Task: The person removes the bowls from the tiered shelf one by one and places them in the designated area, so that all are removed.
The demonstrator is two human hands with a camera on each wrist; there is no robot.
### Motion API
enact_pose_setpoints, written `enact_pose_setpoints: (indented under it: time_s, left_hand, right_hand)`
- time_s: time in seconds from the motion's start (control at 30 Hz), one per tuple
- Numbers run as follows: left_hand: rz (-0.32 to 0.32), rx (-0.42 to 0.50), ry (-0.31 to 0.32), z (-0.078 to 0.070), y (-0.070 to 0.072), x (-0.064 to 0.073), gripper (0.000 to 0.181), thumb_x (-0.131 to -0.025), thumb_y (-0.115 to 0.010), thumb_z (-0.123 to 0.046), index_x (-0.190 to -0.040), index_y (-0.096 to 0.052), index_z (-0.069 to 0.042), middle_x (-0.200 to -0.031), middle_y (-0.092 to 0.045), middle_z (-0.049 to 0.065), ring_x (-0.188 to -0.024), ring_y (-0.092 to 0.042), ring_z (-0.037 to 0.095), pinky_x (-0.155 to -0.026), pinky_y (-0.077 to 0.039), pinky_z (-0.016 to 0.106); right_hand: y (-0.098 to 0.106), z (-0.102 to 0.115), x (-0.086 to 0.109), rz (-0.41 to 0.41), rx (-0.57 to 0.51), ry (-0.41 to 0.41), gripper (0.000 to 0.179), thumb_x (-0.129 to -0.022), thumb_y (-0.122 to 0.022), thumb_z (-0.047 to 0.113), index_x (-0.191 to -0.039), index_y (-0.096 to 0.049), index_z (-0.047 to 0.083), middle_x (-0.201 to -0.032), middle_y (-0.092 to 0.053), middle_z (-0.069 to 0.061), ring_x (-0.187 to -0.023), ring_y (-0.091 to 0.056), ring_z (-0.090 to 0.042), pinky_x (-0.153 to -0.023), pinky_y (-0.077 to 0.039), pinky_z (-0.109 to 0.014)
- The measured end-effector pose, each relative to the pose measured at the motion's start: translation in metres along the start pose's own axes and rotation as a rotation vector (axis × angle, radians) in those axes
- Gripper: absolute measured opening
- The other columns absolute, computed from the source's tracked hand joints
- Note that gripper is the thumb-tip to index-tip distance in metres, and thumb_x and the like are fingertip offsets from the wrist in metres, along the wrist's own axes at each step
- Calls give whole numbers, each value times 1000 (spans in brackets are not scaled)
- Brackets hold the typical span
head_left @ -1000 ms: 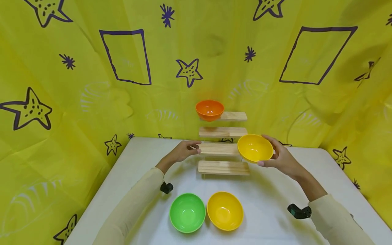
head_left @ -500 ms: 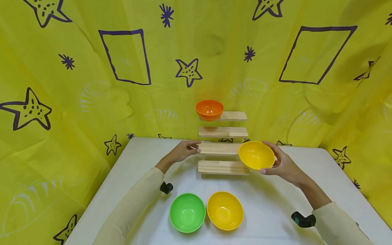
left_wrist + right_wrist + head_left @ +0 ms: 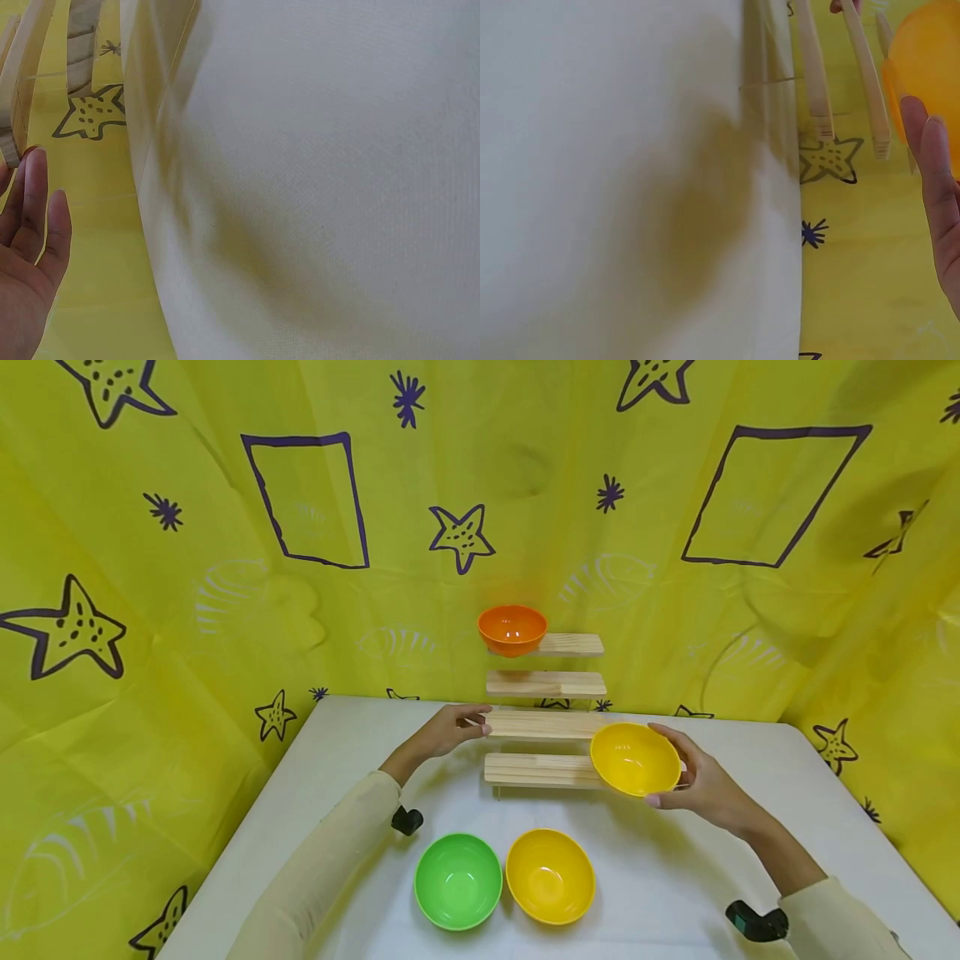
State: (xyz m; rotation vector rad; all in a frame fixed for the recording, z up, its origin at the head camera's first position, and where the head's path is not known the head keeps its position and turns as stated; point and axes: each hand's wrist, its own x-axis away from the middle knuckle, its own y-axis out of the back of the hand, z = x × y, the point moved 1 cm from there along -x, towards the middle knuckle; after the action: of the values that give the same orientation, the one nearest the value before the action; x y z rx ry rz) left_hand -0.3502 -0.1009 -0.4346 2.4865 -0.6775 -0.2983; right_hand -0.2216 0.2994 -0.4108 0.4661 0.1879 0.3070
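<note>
My right hand (image 3: 708, 783) grips a yellow bowl (image 3: 635, 760) by its right side, thumb at the near rim and fingers behind. The bowl is tilted toward me and overlaps the right ends of the lower planks. In the right wrist view the same bowl (image 3: 930, 67) shows at the right edge above my fingers (image 3: 935, 161). My left hand (image 3: 444, 731) pinches the left end of the second-lowest plank of a tiered wooden stand (image 3: 543, 724). In the left wrist view my fingertips (image 3: 35, 161) are at the plank's end. An orange bowl (image 3: 513, 628) sits on the top tier's left side.
A green bowl (image 3: 458, 882) and another yellow bowl (image 3: 551, 877) stand side by side on the white table (image 3: 352, 893), in front of the stand. A yellow curtain (image 3: 525, 468) with drawn starfish surrounds the table at the back and sides.
My right hand has brought the yellow bowl down and slightly right, from beside the second-lowest plank toward the lowest. The left hand has stayed at the stand.
</note>
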Motion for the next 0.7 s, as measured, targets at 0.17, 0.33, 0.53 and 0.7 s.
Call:
enact_pose_setpoints:
  time_s: [0.17, 0.33, 0.53, 0.7]
  left_hand:
    - [2, -8, 3, 0, 0, 0, 50, -100, -64, -28, -146, -54, -10, -129, -65, 16, -110, -65, 28, -97, -53, 41]
    - [1, -8, 1, 0, 0, 1, 50, -100, -64, -27, -146, -53, -9, -129, -65, 17, -111, -65, 29, -97, -53, 41]
    - [3, -14, -6, 1, -1, 1, 50, -101, -63, -26, -146, -53, -8, -128, -65, 17, -109, -65, 28, -96, -53, 40]
    - [-5, -10, -1, 0, -1, 1, 50, -100, -64, -26, -146, -53, -8, -128, -65, 17, -109, -65, 28, -95, -54, 40]
  right_hand:
    - [-1, -1, 7, 3, -11, -4, 96, -83, -81, 7, -158, -20, 6, -151, -27, -21, -102, -63, -9, -82, -58, -25]
    - [-2, -3, 12, -1, -1, -8, 97, -82, -82, 8, -158, -20, 6, -152, -27, -22, -104, -61, -4, -84, -57, -23]
    - [-2, -5, 18, 8, -20, 1, 96, -83, -81, 6, -158, -20, 6, -152, -28, -23, -106, -59, 0, -85, -57, -22]
    - [-3, -6, 22, 22, -54, 8, 95, -83, -79, 3, -158, -20, 6, -152, -27, -23, -107, -60, -1, -86, -56, -22]
